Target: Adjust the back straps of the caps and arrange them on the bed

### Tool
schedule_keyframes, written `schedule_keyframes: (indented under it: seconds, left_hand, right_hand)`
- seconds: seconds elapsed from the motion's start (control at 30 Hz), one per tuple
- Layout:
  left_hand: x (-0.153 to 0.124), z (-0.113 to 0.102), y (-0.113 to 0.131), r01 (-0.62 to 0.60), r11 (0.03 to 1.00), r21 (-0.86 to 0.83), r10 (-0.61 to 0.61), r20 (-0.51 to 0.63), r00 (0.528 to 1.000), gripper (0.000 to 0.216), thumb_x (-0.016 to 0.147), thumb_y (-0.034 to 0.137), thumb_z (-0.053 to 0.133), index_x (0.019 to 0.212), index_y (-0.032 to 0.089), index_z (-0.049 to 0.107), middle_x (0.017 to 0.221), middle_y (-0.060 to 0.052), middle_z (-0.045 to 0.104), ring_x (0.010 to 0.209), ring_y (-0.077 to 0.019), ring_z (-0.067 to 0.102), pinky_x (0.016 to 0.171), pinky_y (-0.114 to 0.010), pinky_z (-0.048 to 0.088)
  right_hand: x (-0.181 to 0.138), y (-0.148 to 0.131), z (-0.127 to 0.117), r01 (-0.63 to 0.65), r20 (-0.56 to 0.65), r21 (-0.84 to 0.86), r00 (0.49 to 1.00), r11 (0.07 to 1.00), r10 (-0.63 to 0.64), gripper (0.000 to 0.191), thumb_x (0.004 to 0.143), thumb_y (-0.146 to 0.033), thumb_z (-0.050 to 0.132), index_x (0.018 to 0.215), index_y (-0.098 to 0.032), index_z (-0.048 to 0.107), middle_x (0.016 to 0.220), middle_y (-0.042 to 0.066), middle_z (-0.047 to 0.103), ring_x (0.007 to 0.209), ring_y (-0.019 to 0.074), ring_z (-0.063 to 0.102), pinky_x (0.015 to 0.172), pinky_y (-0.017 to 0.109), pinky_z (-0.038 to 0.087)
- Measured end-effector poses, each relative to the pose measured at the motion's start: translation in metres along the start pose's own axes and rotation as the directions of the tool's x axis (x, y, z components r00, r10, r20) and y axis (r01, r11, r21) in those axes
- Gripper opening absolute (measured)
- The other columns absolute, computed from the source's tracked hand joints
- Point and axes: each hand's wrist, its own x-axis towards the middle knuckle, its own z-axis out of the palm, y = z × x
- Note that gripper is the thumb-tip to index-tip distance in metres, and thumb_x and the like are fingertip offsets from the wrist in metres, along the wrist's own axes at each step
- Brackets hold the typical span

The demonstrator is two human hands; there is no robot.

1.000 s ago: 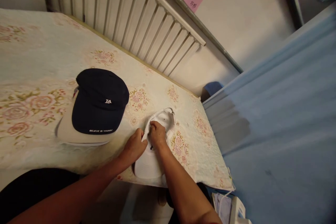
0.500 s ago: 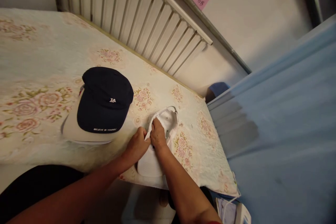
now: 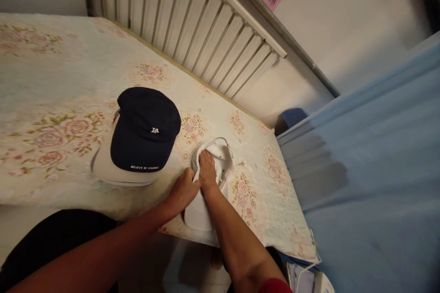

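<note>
At lower centre, the right forearm hides part of 1 white fabric baseball cap, opening upward. The left hand pinches its rim between fingers; the right hand is inside, whether gripping I cannot tell. Left of centre, 1 navy fabric cap mostly covers at least 1 cream-brimmed cap.

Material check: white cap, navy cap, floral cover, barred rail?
White cap: matte fabric, maybe cotton; its crown slumps in soft folds.
Navy cap: matte fabric, cotton or blend; no gloss, gently creased crown.
Floral cover: thin printed sheet, slightly rippled; cloth or soft plastic, can't tell.
Barred rail: probably painted metal, given slim, straight bars; painted wood possible.
</note>
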Motion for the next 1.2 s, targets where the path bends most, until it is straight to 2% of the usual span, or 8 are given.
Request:
schedule_keyframes:
  seconds: [0.2,0.37,0.5,0.63,0.83,1.07,1.2]
  left_hand:
    - [-0.002,0.005,-0.002,-0.017,1.0,0.01,0.017,0.019,1.0,0.01,0.077,0.024,0.052,0.077,0.021,0.043,0.071,-0.001,0.057,0.066,-0.0169,0.054,0.058,-0.028,0.034]
    - [0.0,0.004,-0.003,-0.015,1.0,0.024,0.014,0.04,0.999,0.009,0.075,0.018,0.05,0.082,0.02,0.044,0.076,-0.003,0.059,0.072,-0.0192,0.056,0.062,-0.029,0.036]
    - [-0.001,0.001,-0.001,-0.021,1.0,0.0,0.021,0.051,0.998,0.01,0.074,0.017,0.049,0.083,0.02,0.045,0.078,-0.004,0.059,0.074,-0.0196,0.056,0.064,-0.029,0.036]
    - [-0.002,0.001,0.0,-0.042,0.999,-0.002,0.042,0.044,0.998,0.009,0.073,0.017,0.049,0.081,0.02,0.045,0.072,-0.002,0.055,0.069,-0.0181,0.053,0.06,-0.028,0.033]
    - [-0.007,0.007,0.005,-0.079,0.996,-0.034,0.081,0.066,0.995,0.008,0.074,0.02,0.05,0.074,0.021,0.042,0.065,0.002,0.05,0.063,-0.0149,0.049,0.056,-0.027,0.029]
    - [-0.012,0.012,0.008,-0.153,0.982,-0.112,0.165,0.114,0.98,0.017,0.071,0.025,0.053,0.07,0.022,0.036,0.062,0.005,0.044,0.059,-0.0127,0.043,0.055,-0.026,0.027]
    - [-0.013,0.012,0.009,-0.163,0.978,-0.13,0.181,0.141,0.973,0.019,0.071,0.028,0.053,0.069,0.023,0.035,0.062,0.006,0.043,0.059,-0.0126,0.042,0.055,-0.026,0.028]
  right_hand:
    - [-0.008,0.004,0.002,0.008,0.037,-0.053,0.999,0.999,-0.006,0.051,0.089,-0.013,0.037,0.139,-0.012,0.04,0.147,0.014,0.041,0.139,0.0215,0.029,0.115,0.042,0.019]
    - [0.006,0.006,0.007,-0.052,-0.002,-0.067,0.999,0.996,0.052,0.053,0.09,-0.009,0.031,0.142,-0.016,0.036,0.148,0.012,0.04,0.141,0.0202,0.027,0.114,0.045,0.021]
    - [0.01,0.004,0.003,-0.099,0.003,-0.038,0.995,0.994,0.099,0.05,0.092,-0.013,0.028,0.141,-0.014,0.036,0.15,0.012,0.038,0.141,0.0213,0.028,0.113,0.045,0.022]
    - [-0.01,0.003,-0.007,-0.117,0.041,-0.035,0.992,0.993,0.118,0.049,0.092,-0.016,0.029,0.14,-0.013,0.039,0.15,0.015,0.035,0.141,0.0234,0.028,0.113,0.047,0.021]
    - [-0.044,0.011,-0.007,-0.171,-0.015,-0.093,0.985,0.981,0.17,0.052,0.088,-0.013,0.036,0.141,-0.011,0.037,0.15,0.019,0.035,0.142,0.0254,0.025,0.113,0.05,0.02]
    - [-0.024,0.028,0.003,-0.288,-0.053,-0.007,0.957,0.958,0.287,0.058,0.085,-0.003,0.027,0.142,-0.011,0.035,0.149,0.019,0.036,0.141,0.024,0.028,0.113,0.05,0.021]
    - [-0.025,0.031,0.003,-0.302,-0.046,0.016,0.952,0.953,0.303,0.059,0.085,-0.003,0.027,0.143,-0.012,0.034,0.151,0.017,0.034,0.142,0.0219,0.027,0.114,0.048,0.02]
